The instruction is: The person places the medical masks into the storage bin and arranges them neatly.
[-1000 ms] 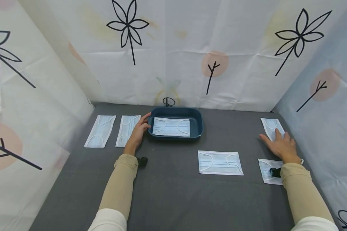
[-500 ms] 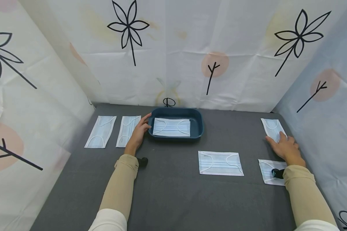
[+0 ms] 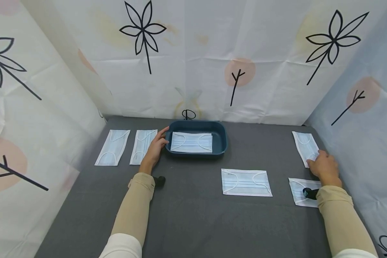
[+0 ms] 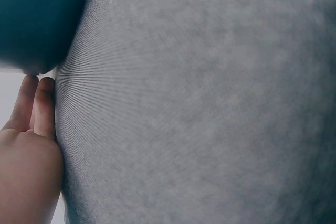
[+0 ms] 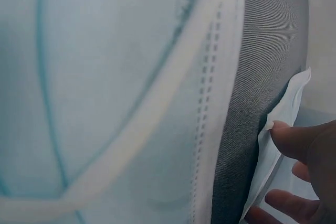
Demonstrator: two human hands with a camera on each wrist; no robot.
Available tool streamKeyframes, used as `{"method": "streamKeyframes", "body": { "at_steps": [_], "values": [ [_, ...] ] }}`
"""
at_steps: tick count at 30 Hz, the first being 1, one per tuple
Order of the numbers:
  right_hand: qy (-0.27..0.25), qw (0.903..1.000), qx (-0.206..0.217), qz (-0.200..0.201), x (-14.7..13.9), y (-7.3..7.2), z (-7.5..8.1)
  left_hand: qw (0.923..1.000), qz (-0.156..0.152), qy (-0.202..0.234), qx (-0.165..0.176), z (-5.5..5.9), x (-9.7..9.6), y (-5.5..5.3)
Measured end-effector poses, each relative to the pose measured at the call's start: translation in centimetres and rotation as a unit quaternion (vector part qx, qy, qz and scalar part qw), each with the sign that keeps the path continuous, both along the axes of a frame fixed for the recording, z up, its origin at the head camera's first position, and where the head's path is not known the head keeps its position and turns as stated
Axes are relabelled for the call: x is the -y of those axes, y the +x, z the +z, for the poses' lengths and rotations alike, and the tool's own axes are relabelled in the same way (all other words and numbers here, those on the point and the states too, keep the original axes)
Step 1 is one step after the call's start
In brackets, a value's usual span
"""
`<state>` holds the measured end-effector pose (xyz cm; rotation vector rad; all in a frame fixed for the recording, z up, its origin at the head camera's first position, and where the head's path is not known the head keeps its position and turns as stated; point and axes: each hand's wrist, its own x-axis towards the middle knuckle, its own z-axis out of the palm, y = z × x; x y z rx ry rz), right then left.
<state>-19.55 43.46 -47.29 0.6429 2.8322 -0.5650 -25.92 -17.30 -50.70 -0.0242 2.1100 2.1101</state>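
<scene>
My right hand (image 3: 325,166) is at the near end of a light blue face mask (image 3: 305,145) on the far right. In the right wrist view the thumb and fingers pinch the edge of that mask (image 5: 286,111), which stands slightly up from the cloth. Below the right wrist lies another face mask (image 3: 303,191), partly covered by the arm; it fills the left of the right wrist view. My left hand (image 3: 154,147) has its extended fingers against the left end of a dark blue tray (image 3: 219,139). Inside the tray rests a face mask (image 3: 191,142), flat and lengthwise.
Two face masks, one at far left (image 3: 113,147) and one (image 3: 142,145) beside the left hand, lie on the grey cloth (image 3: 187,215). Another face mask (image 3: 246,182) lies right of centre. Patterned white fabric walls (image 3: 206,71) enclose the back and sides.
My right hand has drawn back toward the near end of the far-right mask, its spread fingers closing on that edge. The left hand and tray stay in place.
</scene>
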Motion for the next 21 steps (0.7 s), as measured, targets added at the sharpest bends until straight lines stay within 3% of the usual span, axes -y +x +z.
{"method": "streamKeyframes", "body": {
  "at_steps": [4, 18, 21],
  "values": [
    [-0.008, 0.9998, -0.011, -0.014, 0.06, -0.05, 0.28, 0.9999, 0.003, -0.01, -0.005, 0.03, -0.02, 0.18],
    [-0.009, 0.9972, -0.07, 0.026, 0.32, -0.65, 0.14, 0.9997, 0.008, -0.014, -0.017, -0.26, 0.05, -0.08],
    [-0.028, 0.9962, -0.081, 0.017, 0.5, -0.77, -0.2, 0.9999, 0.002, -0.01, -0.012, -0.14, 0.07, 0.02]
  ]
}}
